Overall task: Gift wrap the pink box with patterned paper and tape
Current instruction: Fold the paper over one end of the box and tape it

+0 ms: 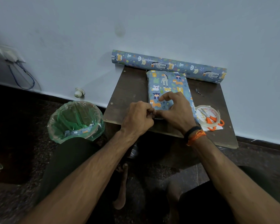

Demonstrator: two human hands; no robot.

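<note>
flat paper-wrapped box (167,88), glossy paper roll (168,65)

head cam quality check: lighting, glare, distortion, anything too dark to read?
Head view: dim, bluish light; floor and legs nearly black. Wide-angle bend shows in the paper roll and the wall base. Mild glare on the bin liner and tape roll. The wrapped box is sharp enough to read its animal print; the left hand and right hand hide its near end.
</note>
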